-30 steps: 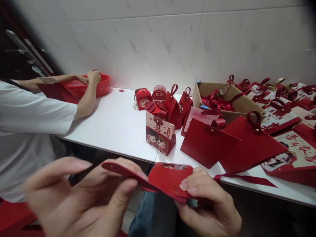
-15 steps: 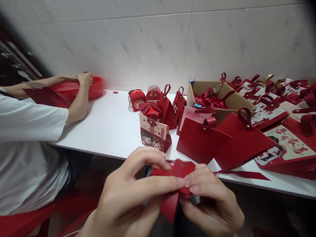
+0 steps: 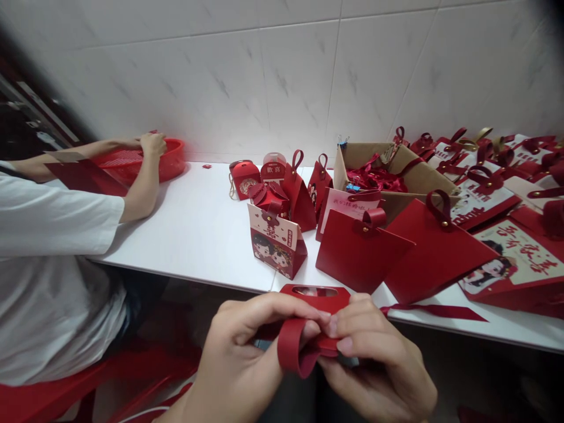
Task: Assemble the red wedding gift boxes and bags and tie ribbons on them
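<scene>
Just in front of the table edge, both hands are on a red gift box [image 3: 317, 299] with an oval cut-out near its top. A dark red strap [image 3: 291, 349] curls into a loop under the fingers of my left hand [image 3: 259, 335], which is closed on it at the box's edge. My right hand [image 3: 379, 346] pinches the box's right side, its thumb beneath and fingers on top. The fingertips of both hands meet where strap and box come together; what lies between them is hidden.
On the white table [image 3: 189, 229] stand a patterned box [image 3: 277, 247], plain red bags [image 3: 356, 247] and a carton [image 3: 423, 176] of red ribbons. Several gift bags [image 3: 511, 258] crowd the right. At left, a co-worker's arms [image 3: 141, 194] reach over a red basket [image 3: 174, 161].
The strap has gone from lying across the box to a bent loop at its near side. My left fingers have come in closer, leaving the oval cut-out in view.
</scene>
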`<state>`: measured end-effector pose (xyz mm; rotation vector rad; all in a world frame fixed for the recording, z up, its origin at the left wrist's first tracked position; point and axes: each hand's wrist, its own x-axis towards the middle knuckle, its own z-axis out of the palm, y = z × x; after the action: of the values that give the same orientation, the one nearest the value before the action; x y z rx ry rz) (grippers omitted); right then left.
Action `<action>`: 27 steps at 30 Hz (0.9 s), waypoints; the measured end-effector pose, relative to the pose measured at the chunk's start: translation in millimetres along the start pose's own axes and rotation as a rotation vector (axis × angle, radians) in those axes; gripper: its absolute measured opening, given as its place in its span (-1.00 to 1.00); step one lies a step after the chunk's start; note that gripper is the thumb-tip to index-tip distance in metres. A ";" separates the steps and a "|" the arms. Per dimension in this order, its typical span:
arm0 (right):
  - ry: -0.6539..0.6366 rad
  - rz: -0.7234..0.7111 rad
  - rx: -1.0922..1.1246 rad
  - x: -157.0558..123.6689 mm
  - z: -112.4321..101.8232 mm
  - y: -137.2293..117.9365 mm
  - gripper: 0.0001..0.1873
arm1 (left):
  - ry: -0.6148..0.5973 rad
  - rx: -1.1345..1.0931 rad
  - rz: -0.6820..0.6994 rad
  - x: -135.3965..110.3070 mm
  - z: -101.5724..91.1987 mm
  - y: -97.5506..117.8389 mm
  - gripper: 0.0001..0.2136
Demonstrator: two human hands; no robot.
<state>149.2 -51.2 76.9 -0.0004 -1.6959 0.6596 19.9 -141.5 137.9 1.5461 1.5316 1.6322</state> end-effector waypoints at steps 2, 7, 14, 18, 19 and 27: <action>0.003 0.009 0.003 0.3 -0.2 -0.6 -0.70 | 0.035 -0.010 -0.005 -0.5 0.3 0.8 -0.83; 0.008 0.007 0.004 3.5 0.4 -2.0 -0.69 | 0.060 -0.021 -0.004 -1.7 0.1 0.1 -0.83; 0.015 0.019 0.030 1.4 2.7 -0.9 -0.72 | 0.032 0.023 0.006 -4.7 -0.8 -2.6 -0.80; 0.044 0.044 0.031 -2.1 2.2 -0.7 -0.69 | -0.085 0.023 0.015 -7.0 -5.1 -3.8 -0.74; 0.051 0.046 0.034 -3.0 1.9 -0.5 -0.69 | -0.118 0.027 0.039 -6.8 -7.1 -3.7 -0.73; 0.084 -0.005 0.028 -6.7 -0.2 3.6 -0.70 | -0.286 0.085 0.251 0.7 -24.6 -7.4 -0.58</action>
<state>149.8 -50.5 69.4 -0.0037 -1.6054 0.6706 -4.7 -148.8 137.2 1.9879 1.3120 1.4059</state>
